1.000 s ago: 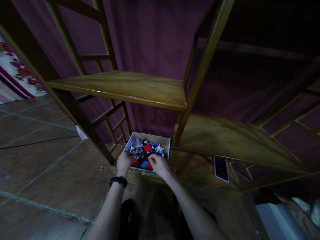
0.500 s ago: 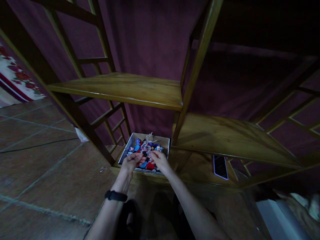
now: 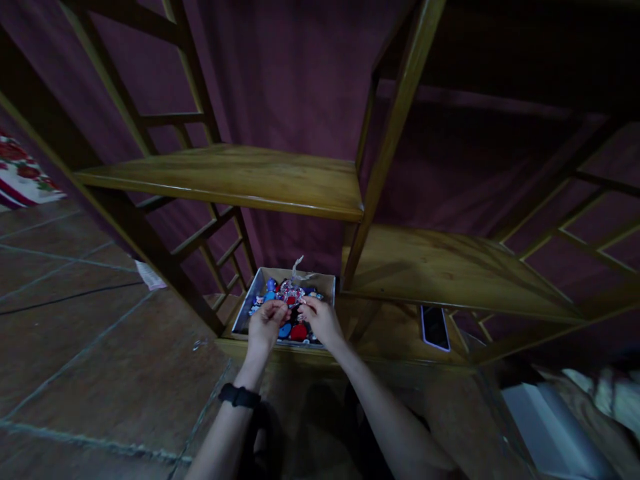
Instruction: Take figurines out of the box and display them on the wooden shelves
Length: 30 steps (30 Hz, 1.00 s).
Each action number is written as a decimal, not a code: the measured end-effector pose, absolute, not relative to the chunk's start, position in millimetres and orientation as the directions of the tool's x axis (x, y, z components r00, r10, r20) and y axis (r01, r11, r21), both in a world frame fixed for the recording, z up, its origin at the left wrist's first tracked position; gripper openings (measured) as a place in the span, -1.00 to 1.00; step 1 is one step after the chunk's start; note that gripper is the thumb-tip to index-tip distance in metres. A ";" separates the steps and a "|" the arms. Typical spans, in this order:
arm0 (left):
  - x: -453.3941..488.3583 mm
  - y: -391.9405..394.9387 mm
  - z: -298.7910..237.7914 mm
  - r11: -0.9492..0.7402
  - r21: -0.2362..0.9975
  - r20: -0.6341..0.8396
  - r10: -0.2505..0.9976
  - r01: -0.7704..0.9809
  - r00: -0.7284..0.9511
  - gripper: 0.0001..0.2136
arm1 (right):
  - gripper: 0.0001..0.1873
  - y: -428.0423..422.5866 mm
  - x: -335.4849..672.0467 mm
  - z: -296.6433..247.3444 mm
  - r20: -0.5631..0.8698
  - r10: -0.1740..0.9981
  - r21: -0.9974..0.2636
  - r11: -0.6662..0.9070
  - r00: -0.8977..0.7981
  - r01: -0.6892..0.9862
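A shallow white-edged box (image 3: 327, 287) stands on the low wooden ledge, filled with small colourful trinkets such as a red round piece (image 3: 299, 332) and a blue round piece (image 3: 285, 331). My left hand (image 3: 267, 320) is over the box's front half, thumb and fingers pinched. Close beside it, my right hand (image 3: 319, 317) is also pinched. Between and just beyond the fingertips lies a clear, shiny, bead-like trinket (image 3: 289, 289), which both hands appear to grip; its exact kind is too small to tell. A pale translucent strip (image 3: 299, 268) sticks up at the box's back.
A wooden shelf (image 3: 225, 175) juts out above the box, and an upright post (image 3: 383, 167) rises to its right. A phone (image 3: 435, 327) with a purple edge lies on the lower ledge. A grey-white box (image 3: 550, 427) is at the lower right. A black cable (image 3: 75, 297) crosses the tiled floor.
Both hands remain pinched over the box, with small finger shifts. The clear trinket sits slightly differently, and the pale strip stands more upright. The whole view has shifted a little.
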<state>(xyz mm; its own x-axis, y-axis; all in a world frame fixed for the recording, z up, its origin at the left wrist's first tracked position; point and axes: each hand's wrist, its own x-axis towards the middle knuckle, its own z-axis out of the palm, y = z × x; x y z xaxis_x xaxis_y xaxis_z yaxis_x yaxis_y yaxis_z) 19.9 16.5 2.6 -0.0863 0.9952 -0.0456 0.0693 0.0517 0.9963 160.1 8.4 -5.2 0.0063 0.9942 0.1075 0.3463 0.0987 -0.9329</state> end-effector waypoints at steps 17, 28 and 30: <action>27.8 17.2 -0.7 0.042 0.690 0.023 0.997 0.723 -0.080 -0.67 | -0.63 -2.0 175.6 11.9 0.291 0.922 -0.381 0.355 -0.253 0.854; 32.4 13.0 10.8 0.081 0.576 0.015 0.994 0.814 -0.110 -0.67 | -0.63 1.3 177.8 9.4 0.330 0.905 -0.338 0.377 -0.267 0.862; 33.1 11.4 12.9 0.070 0.520 0.019 0.995 0.851 -0.093 -0.65 | -0.62 1.4 177.9 9.5 0.317 0.914 -0.339 0.358 -0.253 0.870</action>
<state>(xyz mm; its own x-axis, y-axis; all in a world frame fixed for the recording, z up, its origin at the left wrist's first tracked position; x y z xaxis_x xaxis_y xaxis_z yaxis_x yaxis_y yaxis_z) 33.1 11.4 12.9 -0.0933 0.9955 0.0188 0.8513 0.0700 0.5199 177.9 1.4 9.5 -0.2528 0.9140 0.3173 0.8698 0.3583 -0.3392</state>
